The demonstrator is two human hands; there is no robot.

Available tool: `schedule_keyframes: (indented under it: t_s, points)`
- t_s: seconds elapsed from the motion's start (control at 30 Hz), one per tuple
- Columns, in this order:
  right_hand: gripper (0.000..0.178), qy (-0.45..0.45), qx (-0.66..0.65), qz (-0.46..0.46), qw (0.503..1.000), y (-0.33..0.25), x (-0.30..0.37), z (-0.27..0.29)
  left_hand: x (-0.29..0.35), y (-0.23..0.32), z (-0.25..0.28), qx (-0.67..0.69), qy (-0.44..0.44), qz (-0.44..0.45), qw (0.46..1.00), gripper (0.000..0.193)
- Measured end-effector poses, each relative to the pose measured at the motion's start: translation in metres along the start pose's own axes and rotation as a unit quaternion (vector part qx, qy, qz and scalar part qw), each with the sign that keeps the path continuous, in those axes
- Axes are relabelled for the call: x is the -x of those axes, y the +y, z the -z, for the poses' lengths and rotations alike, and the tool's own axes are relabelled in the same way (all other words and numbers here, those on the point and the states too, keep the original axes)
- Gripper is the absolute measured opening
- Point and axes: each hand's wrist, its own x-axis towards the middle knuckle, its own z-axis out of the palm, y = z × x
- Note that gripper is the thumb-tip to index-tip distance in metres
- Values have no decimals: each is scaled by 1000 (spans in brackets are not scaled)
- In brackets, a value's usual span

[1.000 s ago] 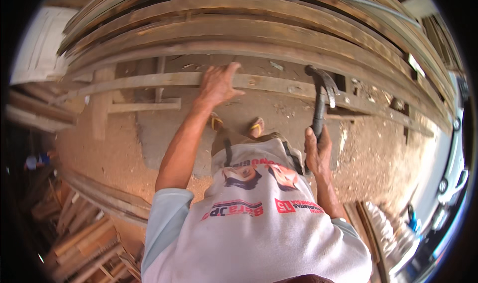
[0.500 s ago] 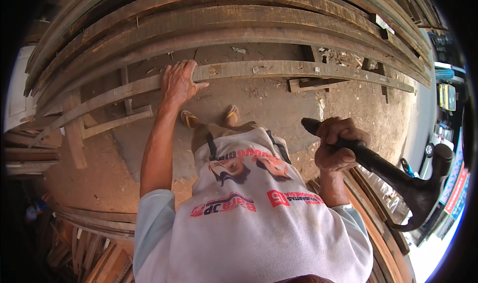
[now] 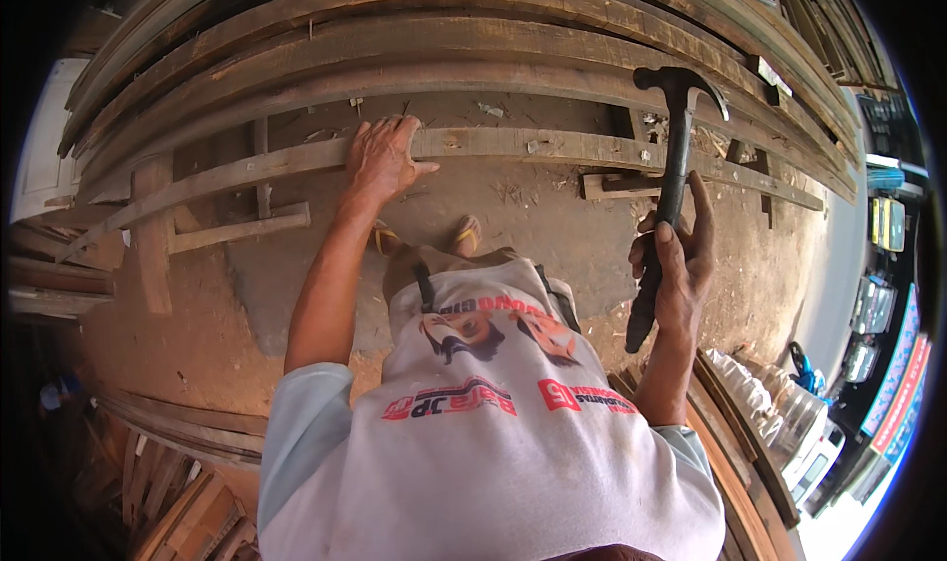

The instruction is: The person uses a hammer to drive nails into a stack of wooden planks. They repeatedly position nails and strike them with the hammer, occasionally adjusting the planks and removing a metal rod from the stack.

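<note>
My left hand (image 3: 384, 169) grips a long narrow wooden plank (image 3: 538, 148), its fingers over the far edge and its thumb stretched out to the right. This plank runs crosswise in front of me. On the right, my right hand (image 3: 683, 270) is closed around the handle of a dark claw hammer (image 3: 676, 151). The hammer points away from me, its head at the far end and its curved claw to the right. One finger of that hand stretches up beside the handle. The hammer head overlaps the stacked boards in the picture; whether it touches them I cannot tell.
Beyond the plank lie several long stacked boards (image 3: 424, 43). A wooden support post (image 3: 150, 235) stands at left, and a short wooden block (image 3: 617, 185) lies under the plank at right. More boards (image 3: 735, 433) sit behind me. Vehicles and a road (image 3: 838, 265) show at far right.
The hammer has swung from pointing toward the lower right to pointing away from me. My right hand has turned with it and loosened one finger. My left hand stays on the plank.
</note>
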Motion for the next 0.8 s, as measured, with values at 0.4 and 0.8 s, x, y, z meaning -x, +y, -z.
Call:
schedule_keyframes:
  t_s: [0.4, 0.8]
  points:
    - [71, -92, 64, 54, 992, 26, -46, 22, 5, 0, -3, 5, 28, -7, 1000, 68]
    - [24, 133, -245, 261, 924, -19, -118, 32, 14, -43, 23, 12, 9, 21, 1000, 82]
